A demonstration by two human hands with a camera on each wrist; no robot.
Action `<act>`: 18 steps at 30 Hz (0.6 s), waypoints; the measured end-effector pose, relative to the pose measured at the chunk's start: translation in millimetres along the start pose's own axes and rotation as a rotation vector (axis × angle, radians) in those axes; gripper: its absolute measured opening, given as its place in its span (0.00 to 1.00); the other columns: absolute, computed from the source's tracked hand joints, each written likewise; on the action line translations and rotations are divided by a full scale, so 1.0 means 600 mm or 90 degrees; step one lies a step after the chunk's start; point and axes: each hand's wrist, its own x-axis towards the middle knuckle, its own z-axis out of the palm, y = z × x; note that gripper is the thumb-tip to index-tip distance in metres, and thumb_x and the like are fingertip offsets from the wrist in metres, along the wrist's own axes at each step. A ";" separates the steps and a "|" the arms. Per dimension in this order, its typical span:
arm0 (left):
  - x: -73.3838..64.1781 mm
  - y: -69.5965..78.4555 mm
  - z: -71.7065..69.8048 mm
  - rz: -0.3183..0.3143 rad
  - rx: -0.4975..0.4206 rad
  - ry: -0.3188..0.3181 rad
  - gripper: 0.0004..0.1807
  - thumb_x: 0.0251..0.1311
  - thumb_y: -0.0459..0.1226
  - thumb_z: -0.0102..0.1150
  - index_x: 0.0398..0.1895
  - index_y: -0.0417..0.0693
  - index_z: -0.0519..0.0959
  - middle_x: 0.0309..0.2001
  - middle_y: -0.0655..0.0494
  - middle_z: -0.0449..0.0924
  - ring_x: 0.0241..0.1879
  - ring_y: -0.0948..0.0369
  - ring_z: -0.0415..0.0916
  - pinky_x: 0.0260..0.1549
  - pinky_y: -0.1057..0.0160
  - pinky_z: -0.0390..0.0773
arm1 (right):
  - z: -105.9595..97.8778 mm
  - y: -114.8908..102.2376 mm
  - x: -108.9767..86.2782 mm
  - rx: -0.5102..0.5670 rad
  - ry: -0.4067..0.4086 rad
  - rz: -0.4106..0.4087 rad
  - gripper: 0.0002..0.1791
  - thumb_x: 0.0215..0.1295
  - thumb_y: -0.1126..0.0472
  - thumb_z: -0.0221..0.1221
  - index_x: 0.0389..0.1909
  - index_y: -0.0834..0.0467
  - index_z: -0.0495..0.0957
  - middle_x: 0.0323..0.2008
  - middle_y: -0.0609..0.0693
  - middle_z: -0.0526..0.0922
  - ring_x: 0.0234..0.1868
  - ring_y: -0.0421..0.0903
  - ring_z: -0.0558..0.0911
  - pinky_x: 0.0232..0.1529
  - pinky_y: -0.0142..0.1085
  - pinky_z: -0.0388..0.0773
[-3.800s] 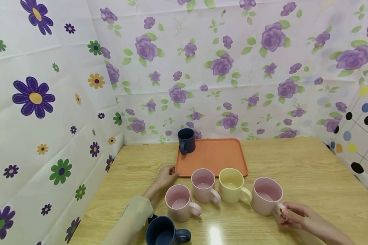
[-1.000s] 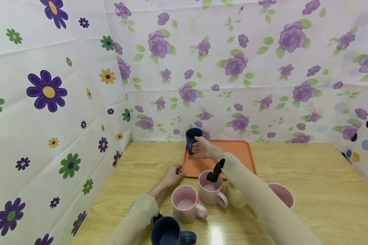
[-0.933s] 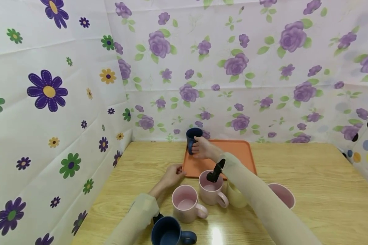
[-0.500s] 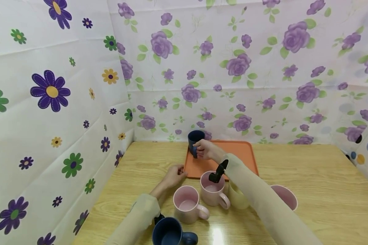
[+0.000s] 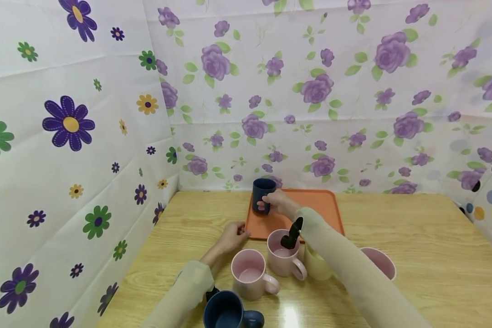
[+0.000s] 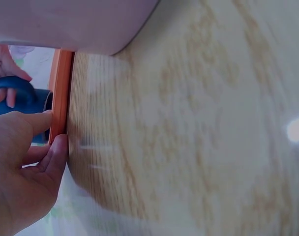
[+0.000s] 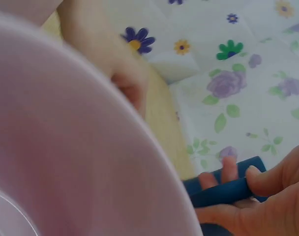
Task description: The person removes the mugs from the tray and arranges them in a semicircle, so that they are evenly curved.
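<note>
My right hand (image 5: 279,203) holds a dark blue mug (image 5: 262,187) over the far left corner of an orange tray (image 5: 317,212). In the right wrist view, fingertips come through the blue handle (image 7: 221,193) and the thumb lies on it. Whether the mug's base touches the tray cannot be told. My left hand (image 5: 229,238) pinches the tray's near left corner; in the left wrist view, thumb and fingers meet at the tray rim (image 6: 62,98). Two pink mugs (image 5: 249,273) (image 5: 284,262) and a yellow mug (image 5: 317,266) stand nearer me, the yellow one partly behind my right sleeve.
Another blue mug (image 5: 225,312) stands at the front, beside my left sleeve. A third pink mug (image 5: 379,264) is partly covered by my right forearm. Flowered cloth (image 5: 279,114) hangs behind the wooden table (image 5: 418,228). A pink mug fills much of the right wrist view.
My right hand has left the rightmost pink mug and reached the blue mug on the tray. That mug has since shifted slightly right and toward me. My left hand stays on the tray corner.
</note>
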 end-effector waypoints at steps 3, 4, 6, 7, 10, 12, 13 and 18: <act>0.000 0.003 0.000 0.004 0.002 0.003 0.13 0.61 0.29 0.58 0.47 0.27 0.78 0.28 0.48 0.77 0.27 0.65 0.69 0.26 0.74 0.69 | 0.002 -0.010 -0.019 0.003 0.004 -0.015 0.28 0.72 0.71 0.47 0.72 0.65 0.54 0.31 0.56 0.79 0.31 0.46 0.81 0.63 0.53 0.70; 0.000 0.003 0.001 0.003 0.003 0.001 0.13 0.61 0.29 0.58 0.47 0.28 0.78 0.28 0.48 0.77 0.27 0.65 0.69 0.26 0.74 0.69 | 0.001 -0.012 -0.023 0.000 0.004 -0.018 0.27 0.72 0.70 0.47 0.71 0.65 0.56 0.29 0.55 0.79 0.32 0.46 0.81 0.63 0.52 0.71; 0.001 0.003 0.002 -0.002 0.000 0.001 0.13 0.62 0.29 0.57 0.46 0.28 0.78 0.28 0.47 0.77 0.27 0.65 0.69 0.26 0.74 0.68 | -0.001 -0.017 -0.034 -0.002 -0.004 -0.028 0.25 0.72 0.70 0.47 0.69 0.68 0.58 0.27 0.54 0.79 0.33 0.46 0.81 0.62 0.51 0.72; 0.001 0.003 0.002 -0.003 -0.002 0.000 0.12 0.62 0.29 0.57 0.46 0.28 0.78 0.28 0.47 0.78 0.27 0.64 0.69 0.25 0.74 0.68 | -0.002 -0.020 -0.040 -0.012 -0.006 -0.034 0.24 0.73 0.69 0.47 0.67 0.70 0.60 0.26 0.53 0.79 0.34 0.46 0.82 0.62 0.50 0.72; 0.003 0.003 0.002 -0.004 -0.007 0.002 0.13 0.62 0.29 0.57 0.46 0.28 0.78 0.29 0.46 0.78 0.27 0.64 0.70 0.25 0.74 0.69 | -0.008 -0.027 -0.058 -0.036 -0.014 -0.056 0.18 0.73 0.68 0.47 0.59 0.74 0.67 0.23 0.51 0.80 0.35 0.46 0.83 0.63 0.51 0.72; 0.003 0.004 0.001 -0.004 -0.007 0.003 0.13 0.62 0.29 0.57 0.46 0.28 0.78 0.29 0.46 0.78 0.27 0.65 0.70 0.25 0.74 0.69 | -0.015 -0.030 -0.069 -0.053 -0.024 -0.075 0.15 0.73 0.67 0.47 0.53 0.74 0.69 0.21 0.50 0.80 0.34 0.45 0.84 0.62 0.54 0.71; 0.003 0.004 0.001 -0.005 -0.007 0.003 0.12 0.62 0.29 0.57 0.46 0.29 0.78 0.29 0.46 0.78 0.27 0.65 0.70 0.26 0.74 0.69 | -0.019 -0.030 -0.075 -0.063 -0.027 -0.084 0.13 0.73 0.67 0.47 0.50 0.73 0.70 0.21 0.49 0.80 0.33 0.44 0.84 0.62 0.54 0.71; 0.001 0.006 0.001 -0.006 0.000 -0.006 0.10 0.62 0.29 0.57 0.43 0.30 0.79 0.28 0.48 0.77 0.27 0.65 0.68 0.25 0.73 0.68 | -0.043 -0.029 -0.117 -0.126 -0.026 -0.142 0.09 0.74 0.66 0.47 0.42 0.69 0.71 0.24 0.49 0.81 0.35 0.43 0.84 0.56 0.51 0.77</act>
